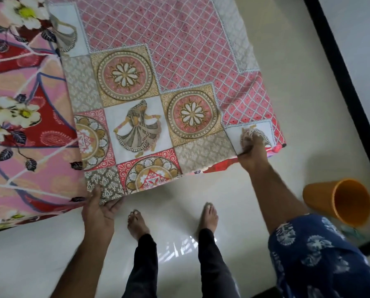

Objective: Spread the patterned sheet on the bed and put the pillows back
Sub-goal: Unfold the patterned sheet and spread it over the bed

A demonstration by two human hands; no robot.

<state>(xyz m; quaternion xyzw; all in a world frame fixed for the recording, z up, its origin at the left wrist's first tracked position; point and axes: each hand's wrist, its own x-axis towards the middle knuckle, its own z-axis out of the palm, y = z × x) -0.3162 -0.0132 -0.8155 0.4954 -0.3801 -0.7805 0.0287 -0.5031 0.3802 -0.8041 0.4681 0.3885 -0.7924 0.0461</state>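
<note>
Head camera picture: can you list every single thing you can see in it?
patterned sheet: one, pink lattice with grey, gold and red squares, lying over the bed's near end
floral cover: one, pink and red with white flowers, on the bed, left of the sheet
bucket: one, orange, on the floor at right
floor: one, pale and shiny, below the bed
feet: two, bare, on the floor
left hand: one, grips the sheet's near corner
right hand: one, holds the sheet's near edge
</note>
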